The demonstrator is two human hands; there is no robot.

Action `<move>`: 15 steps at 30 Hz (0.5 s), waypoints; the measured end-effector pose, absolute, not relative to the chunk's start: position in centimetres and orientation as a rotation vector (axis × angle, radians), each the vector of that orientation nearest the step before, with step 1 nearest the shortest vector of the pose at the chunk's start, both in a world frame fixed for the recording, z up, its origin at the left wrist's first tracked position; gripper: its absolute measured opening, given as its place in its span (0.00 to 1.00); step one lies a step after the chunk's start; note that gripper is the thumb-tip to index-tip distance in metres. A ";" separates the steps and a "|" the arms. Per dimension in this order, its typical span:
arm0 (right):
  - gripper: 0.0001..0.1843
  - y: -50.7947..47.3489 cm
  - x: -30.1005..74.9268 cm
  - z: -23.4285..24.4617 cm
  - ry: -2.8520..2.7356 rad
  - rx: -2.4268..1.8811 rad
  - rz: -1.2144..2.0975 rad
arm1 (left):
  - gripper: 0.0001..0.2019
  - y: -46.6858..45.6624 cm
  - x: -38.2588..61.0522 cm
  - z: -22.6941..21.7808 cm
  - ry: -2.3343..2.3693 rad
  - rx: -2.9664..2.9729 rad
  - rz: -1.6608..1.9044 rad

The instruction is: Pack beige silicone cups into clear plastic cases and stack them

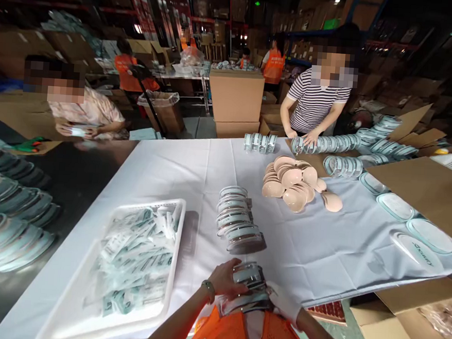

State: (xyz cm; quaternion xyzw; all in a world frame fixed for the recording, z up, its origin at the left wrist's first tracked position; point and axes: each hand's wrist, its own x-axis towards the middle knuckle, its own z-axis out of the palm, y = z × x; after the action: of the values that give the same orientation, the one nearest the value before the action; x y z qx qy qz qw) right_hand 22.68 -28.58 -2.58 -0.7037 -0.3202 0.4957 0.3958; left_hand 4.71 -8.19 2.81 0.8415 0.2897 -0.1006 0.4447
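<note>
Stack of round clear cases: lies at the near edge of the white-covered table, close against the person's orange vest, held between both hands.

Left hand: bare, beaded bracelet at the wrist, fingers curled over the stack's left side and top; closed on the stack.

Right hand: in a white glove, pressed against the stack's right side, fingers wrapped round its lower edge; closed on the same stack.

Second row of cases: same kind, leaning in a line just beyond the hands, apart from them.

White tray: left of the hands, near but not touching; filled with small sealed packets.

Pink sponge puffs: heap farther out on the table, right of centre.

Oval lids: flat along the right side of the cloth, beside cardboard sheets.

Co-worker in striped shirt: at the far edge, hands on a long row of cases.

Second co-worker: far left, bent over a small item.
</note>
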 end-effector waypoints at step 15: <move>0.15 -25.7 19.5 3.2 -1.359 -2.232 1.084 | 0.39 -8.3 6.8 3.3 0.684 2.194 -0.370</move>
State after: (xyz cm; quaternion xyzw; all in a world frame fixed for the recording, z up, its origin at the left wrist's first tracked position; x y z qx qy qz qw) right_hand 19.52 -25.73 3.16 -0.7794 -0.4745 0.3785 0.1557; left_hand 6.78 -8.28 3.25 0.8655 0.2698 -0.1460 0.3959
